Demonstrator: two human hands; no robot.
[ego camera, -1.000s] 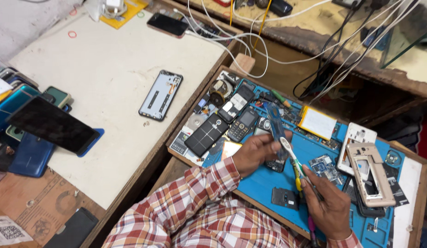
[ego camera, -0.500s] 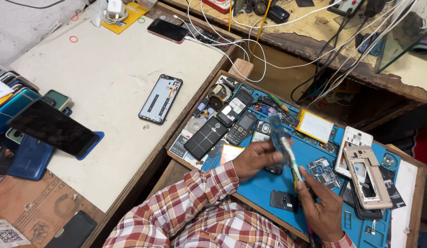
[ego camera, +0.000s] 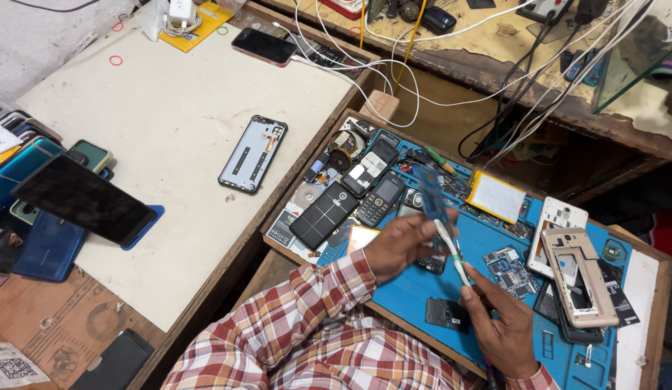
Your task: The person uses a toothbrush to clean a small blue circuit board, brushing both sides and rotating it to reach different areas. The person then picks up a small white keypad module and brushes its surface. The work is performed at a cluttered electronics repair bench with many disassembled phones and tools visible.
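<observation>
My left hand (ego camera: 401, 245) grips a long blue circuit board (ego camera: 431, 198), held upright over the blue work mat (ego camera: 415, 289). My right hand (ego camera: 498, 328) holds a slim white tool (ego camera: 451, 254) whose tip touches the board's lower part. Both hands hover above the mat in a wooden tray, near a small black part (ego camera: 446, 313) and a loose circuit board (ego camera: 508, 269). My sleeves are red and white plaid.
Several old phones (ego camera: 372, 189) and a yellow battery (ego camera: 496, 196) lie on the mat's far side; gold phone frames (ego camera: 578, 278) sit right. On the white table (ego camera: 155, 123) lie a phone back frame (ego camera: 253, 153), a dark tablet (ego camera: 83, 198) and phone cases. Cables trail behind.
Both hands with the board and the tool have stayed together over the mat, shifting slightly. The view has moved a little; nothing was let go.
</observation>
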